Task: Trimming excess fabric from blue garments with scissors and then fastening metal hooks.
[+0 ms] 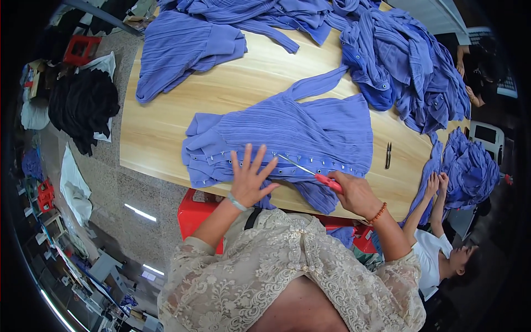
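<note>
A blue ribbed garment (276, 124) lies spread on the table in front of me, a row of small metal fasteners running along its near edge. Palm down and fingers spread, my left hand (250, 177) rests on that edge and holds nothing. My right hand (357, 193) is closed round the red handle of what look like scissors (328, 182). Their thin metal blade points left across the fastener row, its tip close to my left fingertips. Black thread snips (389, 155) lie on the wood right of the garment.
More blue garments (398, 61) are heaped along the far side of the pale wooden table (152, 141). A person in white (434, 254) handles blue cloth at the right; another person's hands show farther back. Red stools (193, 213) stand under the near edge. Black cloth (83, 108) lies left.
</note>
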